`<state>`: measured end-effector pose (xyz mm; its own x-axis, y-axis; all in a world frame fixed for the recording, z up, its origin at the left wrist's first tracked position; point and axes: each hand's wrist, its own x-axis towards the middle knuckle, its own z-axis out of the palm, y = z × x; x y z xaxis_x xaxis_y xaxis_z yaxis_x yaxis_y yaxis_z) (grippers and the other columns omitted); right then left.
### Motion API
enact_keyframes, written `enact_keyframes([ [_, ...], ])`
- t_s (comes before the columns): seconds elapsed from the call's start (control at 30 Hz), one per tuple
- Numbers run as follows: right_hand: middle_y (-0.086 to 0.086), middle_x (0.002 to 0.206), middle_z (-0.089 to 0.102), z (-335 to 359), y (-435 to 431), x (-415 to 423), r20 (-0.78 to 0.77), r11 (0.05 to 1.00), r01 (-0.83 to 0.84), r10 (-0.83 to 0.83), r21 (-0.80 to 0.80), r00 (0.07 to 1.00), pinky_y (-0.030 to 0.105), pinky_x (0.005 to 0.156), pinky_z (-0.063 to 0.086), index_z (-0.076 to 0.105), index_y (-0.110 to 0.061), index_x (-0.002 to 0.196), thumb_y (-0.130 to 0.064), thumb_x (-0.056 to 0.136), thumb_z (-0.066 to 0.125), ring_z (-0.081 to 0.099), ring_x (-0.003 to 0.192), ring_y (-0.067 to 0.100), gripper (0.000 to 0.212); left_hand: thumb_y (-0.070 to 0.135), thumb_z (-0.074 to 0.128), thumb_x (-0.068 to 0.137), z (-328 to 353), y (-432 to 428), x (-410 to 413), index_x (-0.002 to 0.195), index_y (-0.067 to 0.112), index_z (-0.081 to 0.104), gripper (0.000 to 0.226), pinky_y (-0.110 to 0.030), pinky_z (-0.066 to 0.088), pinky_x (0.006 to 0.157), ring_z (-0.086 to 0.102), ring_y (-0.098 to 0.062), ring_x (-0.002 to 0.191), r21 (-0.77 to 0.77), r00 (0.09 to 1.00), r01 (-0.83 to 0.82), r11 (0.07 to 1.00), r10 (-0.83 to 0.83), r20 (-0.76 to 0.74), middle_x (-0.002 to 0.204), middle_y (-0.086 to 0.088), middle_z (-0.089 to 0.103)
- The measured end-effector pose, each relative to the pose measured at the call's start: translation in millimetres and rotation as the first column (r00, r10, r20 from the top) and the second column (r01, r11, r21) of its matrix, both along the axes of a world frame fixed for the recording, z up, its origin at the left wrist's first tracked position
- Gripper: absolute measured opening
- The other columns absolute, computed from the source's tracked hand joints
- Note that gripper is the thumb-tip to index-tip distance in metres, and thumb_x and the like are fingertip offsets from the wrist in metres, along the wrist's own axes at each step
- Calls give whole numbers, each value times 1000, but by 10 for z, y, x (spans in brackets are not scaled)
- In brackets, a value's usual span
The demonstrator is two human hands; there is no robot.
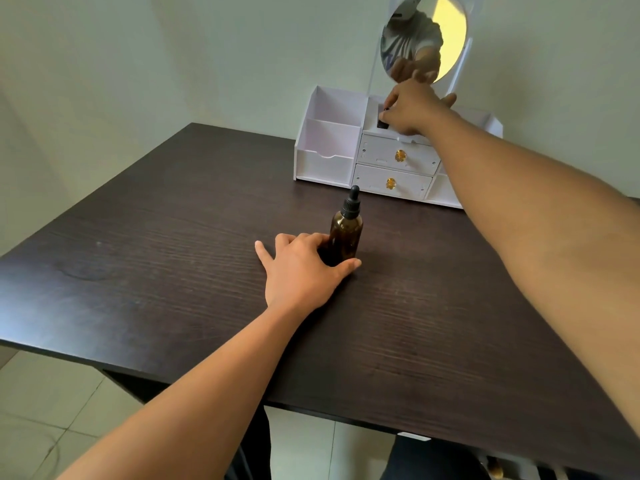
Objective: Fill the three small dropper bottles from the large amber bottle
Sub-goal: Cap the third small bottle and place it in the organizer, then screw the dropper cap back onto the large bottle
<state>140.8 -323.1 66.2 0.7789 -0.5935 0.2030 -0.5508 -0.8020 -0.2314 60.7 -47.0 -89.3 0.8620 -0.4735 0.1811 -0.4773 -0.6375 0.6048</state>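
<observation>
You're in a home room, vanity setup. Your right fingers (386, 116) sit in a white cosmetic organizer (325, 147), its two gold-knobbed drawers (379, 152) just below them, a round mirror (424, 36) just above. Dark wood-grain table (156, 258) under your left fingers (263, 251); tiled floor (41, 393) below its edge, plain wall (173, 46) behind.

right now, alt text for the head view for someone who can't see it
A person's left hand grips an upright large amber bottle on a dark table, while the right hand reaches into the top of a white organiser and pinches a small dark item.
</observation>
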Motion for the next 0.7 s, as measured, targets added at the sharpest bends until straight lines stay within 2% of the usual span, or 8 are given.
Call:
enact_keyframes([
  [0.1, 10, 139, 55, 103, 41, -120, 47, 1000, -4, 5, -13, 999, 61, 111, 12, 61, -29, 123, -41, 91, 59, 32, 142, 31, 35, 79, 61, 76, 9, 5, -8, 128, 36, 62, 67, -62, -6, 120, 35, -17, 134, 3, 1000, 4, 1000, -4, 0, 124, 15, 62],
  [0.2, 1, 131, 60, 243, 185, -359, 226, 997, -23, 40, -79, 973, 54, 101, 24, 67, -30, 114, -44, 89, 59, 38, 136, 30, 30, 79, 62, 77, 24, 13, -15, 128, 36, 61, 67, -61, -6, 120, 35, -17, 135, 1, 1000, 5, 1000, -5, -6, 124, 15, 62],
  [0.27, -4, 120, 66, 277, 381, -591, 341, 995, -66, 86, -71, 936, 42, 94, 27, 69, -28, 108, -44, 90, 60, 46, 128, 26, 26, 79, 61, 77, 19, 17, -11, 129, 36, 61, 68, -61, -6, 120, 35, -17, 135, 6, 1000, 2, 1000, -2, -6, 124, 14, 62],
  [0.33, -11, 108, 68, 203, 638, -871, 387, 993, -118, 119, -28, 914, 30, 85, 26, 69, -27, 111, -43, 93, 59, 52, 109, 14, 27, 79, 61, 77, 19, 27, -9, 131, 36, 61, 69, -61, -6, 120, 34, -18, 136, 13, 1000, 4, 1000, -3, -10, 126, 13, 62],
  [0.43, -21, 90, 62, -63, 988, -1260, 394, 975, -208, 163, 74, 904, 38, 94, 31, 68, -33, 103, -47, 94, 57, 56, 95, 8, 19, 78, 61, 77, 30, 38, -30, 133, 35, 61, 70, -60, -7, 120, 33, -18, 137, -1, 1000, 11, 1000, -11, -16, 127, 13, 63],
  [0.5, -25, 89, 61, -292, 1148, -1417, 418, 942, -294, 203, 164, 885, 49, 101, 39, 65, -39, 103, -46, 95, 57, 61, 93, 8, 13, 77, 62, 77, 41, 39, -41, 132, 35, 62, 69, -60, -8, 120, 33, -18, 137, -13, 1000, 13, 1000, -13, -26, 125, 12, 64],
  [0.63, -26, 115, 61, -596, 1384, -1531, 406, 890, -382, 263, 247, 875, 52, 104, 42, 56, -36, 132, -39, 97, 56, 60, 99, 3, 35, 78, 60, 78, 40, 53, -39, 130, 37, 63, 66, -60, -7, 120, 33, -19, 136, 3, 1000, 23, 1000, -23, -10, 125, 11, 64],
  [0.7, -21, 123, 61, -658, 1440, -1535, 420, 869, -404, 265, 286, 868, 49, 105, 44, 53, -32, 138, -31, 98, 56, 61, 101, 2, 40, 78, 59, 78, 32, 61, -42, 128, 38, 64, 64, -60, -6, 120, 34, -19, 135, 24, 999, 32, 999, -32, 0, 125, 11, 64],
])
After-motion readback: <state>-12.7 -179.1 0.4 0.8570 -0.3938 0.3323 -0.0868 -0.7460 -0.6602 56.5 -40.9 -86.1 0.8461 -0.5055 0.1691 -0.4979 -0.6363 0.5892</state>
